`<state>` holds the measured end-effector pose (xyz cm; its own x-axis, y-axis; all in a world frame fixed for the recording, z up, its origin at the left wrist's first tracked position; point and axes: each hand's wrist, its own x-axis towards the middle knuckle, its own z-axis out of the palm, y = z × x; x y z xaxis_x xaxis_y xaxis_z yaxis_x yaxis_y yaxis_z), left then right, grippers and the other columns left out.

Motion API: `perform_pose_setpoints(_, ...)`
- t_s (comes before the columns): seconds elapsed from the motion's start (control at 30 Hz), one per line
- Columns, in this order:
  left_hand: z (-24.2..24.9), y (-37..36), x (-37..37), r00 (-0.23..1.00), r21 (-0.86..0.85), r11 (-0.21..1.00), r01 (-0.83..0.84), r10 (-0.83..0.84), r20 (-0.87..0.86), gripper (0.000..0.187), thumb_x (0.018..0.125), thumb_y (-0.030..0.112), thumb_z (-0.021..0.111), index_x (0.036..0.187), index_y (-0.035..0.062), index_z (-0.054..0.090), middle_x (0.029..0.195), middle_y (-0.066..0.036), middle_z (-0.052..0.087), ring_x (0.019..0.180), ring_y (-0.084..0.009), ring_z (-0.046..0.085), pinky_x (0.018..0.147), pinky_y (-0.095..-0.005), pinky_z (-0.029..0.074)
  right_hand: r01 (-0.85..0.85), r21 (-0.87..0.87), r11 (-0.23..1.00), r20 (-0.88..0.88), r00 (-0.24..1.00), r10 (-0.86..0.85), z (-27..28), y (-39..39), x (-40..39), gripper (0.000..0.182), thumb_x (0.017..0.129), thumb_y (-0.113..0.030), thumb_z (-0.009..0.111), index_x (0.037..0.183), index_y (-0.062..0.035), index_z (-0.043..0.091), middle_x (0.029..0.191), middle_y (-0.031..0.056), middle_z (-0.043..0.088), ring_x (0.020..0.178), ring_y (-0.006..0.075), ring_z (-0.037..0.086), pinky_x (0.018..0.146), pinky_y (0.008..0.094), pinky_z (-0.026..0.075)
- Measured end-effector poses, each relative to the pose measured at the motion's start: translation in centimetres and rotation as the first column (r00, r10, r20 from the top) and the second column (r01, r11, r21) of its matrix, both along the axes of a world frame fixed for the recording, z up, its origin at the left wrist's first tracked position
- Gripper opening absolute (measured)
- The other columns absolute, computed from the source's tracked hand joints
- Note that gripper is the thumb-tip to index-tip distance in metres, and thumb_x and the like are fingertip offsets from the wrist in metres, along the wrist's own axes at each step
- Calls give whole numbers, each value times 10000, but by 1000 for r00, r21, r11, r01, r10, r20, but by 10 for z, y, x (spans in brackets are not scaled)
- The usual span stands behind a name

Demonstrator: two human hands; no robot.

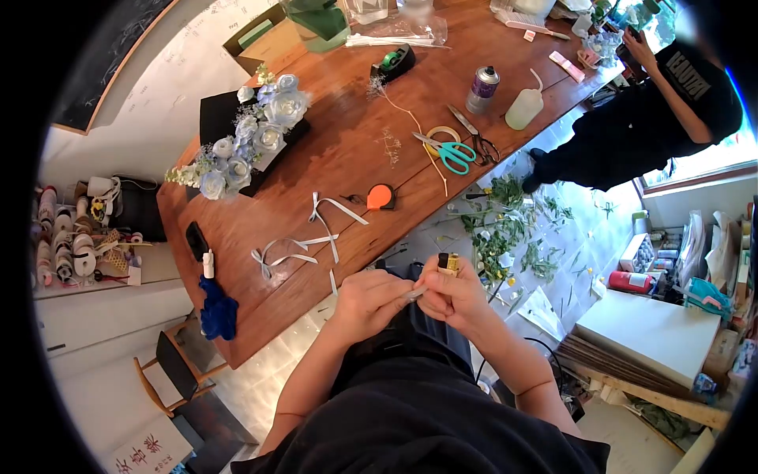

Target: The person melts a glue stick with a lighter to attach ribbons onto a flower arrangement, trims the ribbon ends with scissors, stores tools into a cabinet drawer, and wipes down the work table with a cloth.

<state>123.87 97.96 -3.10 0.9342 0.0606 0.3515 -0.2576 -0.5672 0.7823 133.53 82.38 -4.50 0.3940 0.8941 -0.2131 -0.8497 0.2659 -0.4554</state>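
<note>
My left hand (369, 304) is closed, its fingertips pinching a short piece of pale ribbon (414, 293). Close beside it, my right hand (458, 299) is curled around a yellow lighter (448, 264) with a black top, and its fingertips also meet the ribbon. Both hands are held in front of my body, just off the table's near edge. On the wooden table (332, 142) ahead lie a white ribbon bow (316, 212) and another looped bow (264, 261), with loose ribbon tails. An orange tape measure (381, 197) sits near them.
Blue and white flowers (257, 130) stand at the table's left. Teal scissors (454, 156), black-handled scissors (478, 141), a spray can (482, 89) and a squeeze bottle (524, 107) lie or stand further right. Cut greenery (505, 217) litters the floor. Another person (647, 118) stands at right.
</note>
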Motion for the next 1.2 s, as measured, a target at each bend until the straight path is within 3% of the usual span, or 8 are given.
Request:
perform_pose_setpoints(0.5, 25, 36, 16, 981, -283, 953, -104, 52, -185, 103, 813, 96, 630, 891, 32, 650, 654, -76, 590, 555, -236, 556, 510, -317, 419, 173, -195, 965, 551, 833, -38, 31, 40, 68, 260, 901, -188, 584, 795, 48, 602, 547, 81, 563, 384, 92, 439, 369, 200, 277)
perform_pose_setpoints(0.6, 32, 43, 12, 985, -237, 961, -140, 111, -132, 112, 787, 88, 648, 882, 28, 653, 656, -72, 598, 547, -226, 552, 498, -314, 414, 523, -303, 797, 782, 614, -106, 10, 63, 99, 198, 908, -141, 555, 842, 37, 614, 588, 88, 592, 444, 127, 512, 414, 224, 348)
perform_pose_setpoints(0.67, 37, 46, 11, 987, -168, 973, -158, 150, -60, 129, 760, 86, 670, 878, 35, 657, 657, -64, 602, 547, -214, 554, 495, -306, 411, 739, 167, 653, 963, -264, 53, -65, 77, 153, 124, 891, -110, 556, 928, -14, 626, 690, 121, 636, 542, 253, 586, 517, 320, 456)
perform_pose_setpoints(0.73, 42, 48, 12, 983, -101, 978, -180, 182, 13, 147, 735, 82, 689, 874, 43, 661, 662, -55, 609, 548, -204, 559, 493, -299, 409, 777, -11, 629, 974, -135, 183, -120, 73, 182, 112, 862, -111, 590, 941, -42, 629, 756, 148, 641, 680, 343, 615, 615, 384, 482)
perform_pose_setpoints(0.83, 47, 50, 12, 969, -42, 974, -222, 225, 100, 170, 706, 76, 710, 869, 53, 666, 677, -44, 622, 550, -196, 566, 492, -291, 409, 821, -251, 513, 900, 2, 437, -155, 74, 204, 104, 856, -119, 608, 922, -41, 628, 772, 138, 631, 662, 258, 609, 600, 332, 470)
perform_pose_setpoints(0.97, 41, 51, 11, 949, -44, 957, -287, 291, 119, 184, 695, 64, 720, 871, 47, 668, 698, -46, 637, 539, -183, 568, 483, -280, 407, 618, -278, 735, 960, 206, 190, -83, 88, 158, 155, 880, -159, 571, 910, -11, 605, 663, 21, 525, 569, 90, 457, 525, 230, 370)
perform_pose_setpoints(1.1, 40, 48, 17, 930, -99, 927, -362, 366, 23, 189, 705, 26, 700, 892, 31, 669, 690, -48, 631, 520, -148, 550, 464, -259, 395, 191, -18, 981, 600, 787, -142, -25, 79, 103, 197, 849, -109, 552, 1002, 14, 536, 673, 35, 524, 606, 112, 494, 540, 208, 373)
perform_pose_setpoints(1.2, 40, 47, 22, 904, -94, 900, -426, 427, -7, 198, 707, -8, 675, 903, 19, 671, 672, -41, 614, 506, -129, 520, 456, -251, 387, 283, 241, 928, 660, 654, -371, 0, 77, 77, 221, 854, -122, 566, 1011, 28, 527, 690, 65, 538, 608, 128, 504, 549, 216, 392)
